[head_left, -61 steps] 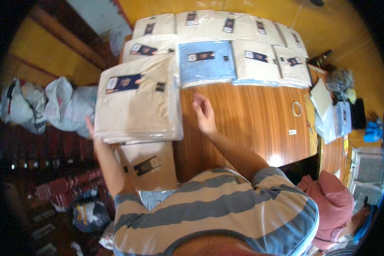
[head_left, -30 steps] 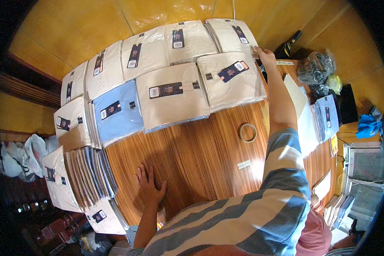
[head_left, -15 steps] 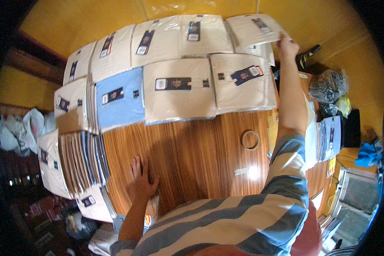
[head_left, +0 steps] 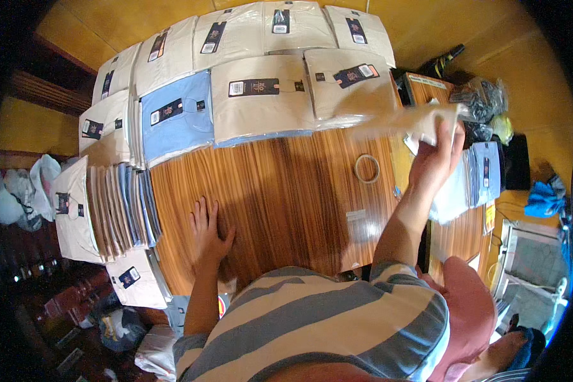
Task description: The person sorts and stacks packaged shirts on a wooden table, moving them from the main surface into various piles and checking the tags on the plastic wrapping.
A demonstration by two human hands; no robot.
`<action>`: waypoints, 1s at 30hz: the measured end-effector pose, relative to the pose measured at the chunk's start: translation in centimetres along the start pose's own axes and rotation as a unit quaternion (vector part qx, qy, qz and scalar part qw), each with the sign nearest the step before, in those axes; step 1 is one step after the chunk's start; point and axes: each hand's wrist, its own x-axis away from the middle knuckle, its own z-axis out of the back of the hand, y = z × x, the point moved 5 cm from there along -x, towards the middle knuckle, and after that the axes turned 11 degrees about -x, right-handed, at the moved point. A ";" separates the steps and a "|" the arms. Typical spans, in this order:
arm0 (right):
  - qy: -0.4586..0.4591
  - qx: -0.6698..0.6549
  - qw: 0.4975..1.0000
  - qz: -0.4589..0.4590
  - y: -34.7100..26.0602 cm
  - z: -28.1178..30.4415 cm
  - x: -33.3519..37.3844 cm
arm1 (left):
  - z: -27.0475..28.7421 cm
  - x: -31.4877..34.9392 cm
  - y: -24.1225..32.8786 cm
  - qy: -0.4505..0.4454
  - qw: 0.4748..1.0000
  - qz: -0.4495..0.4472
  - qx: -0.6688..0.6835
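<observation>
My right hand (head_left: 434, 159) grips the edge of a folded pale shirt in a clear bag (head_left: 414, 122), held up over the table's right side. Motion smears the bag, and it is seen almost edge-on. My left hand (head_left: 209, 230) lies palm down on the brown wooden table (head_left: 286, 204), fingers stretched out, holding nothing. Beyond my hands, bagged cream shirts (head_left: 261, 95) with dark tags lie in two rows of stacks. A blue bagged shirt (head_left: 176, 130) tops one near stack. At the back right, another bagged cream shirt (head_left: 375, 41) lies tag up.
A roll of tape (head_left: 367, 169) lies on the table's right part. On the left, a row of folded bagged shirts (head_left: 122, 207) stands on edge. Another shirt stack (head_left: 485, 172) is on the right. A person in reddish clothing (head_left: 466, 312) is close by at the lower right.
My right hand has come back toward me from the back right stack, carrying a bagged shirt. The camera view has shifted, and more of the other person shows. My left hand stays flat.
</observation>
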 end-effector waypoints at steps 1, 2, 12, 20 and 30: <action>-0.021 0.030 0.999 -0.023 -1.8 0.1 2.0 | -0.1 0.1 -0.3 0.009 1.000 0.001 0.000; -0.049 0.044 0.996 -0.060 -3.0 0.6 3.6 | -0.7 0.3 -0.5 0.020 1.000 0.004 0.000; -0.387 0.192 0.829 -0.354 -5.8 1.8 14.4 | -5.2 1.0 7.3 -0.161 0.704 -0.096 0.685; -0.125 0.335 0.865 -0.352 7.9 21.8 20.9 | -7.9 6.4 8.8 -0.388 0.733 0.152 0.538; -0.245 0.567 0.725 -0.304 2.3 21.6 23.8 | -4.5 5.0 10.6 -0.303 0.870 -0.036 0.386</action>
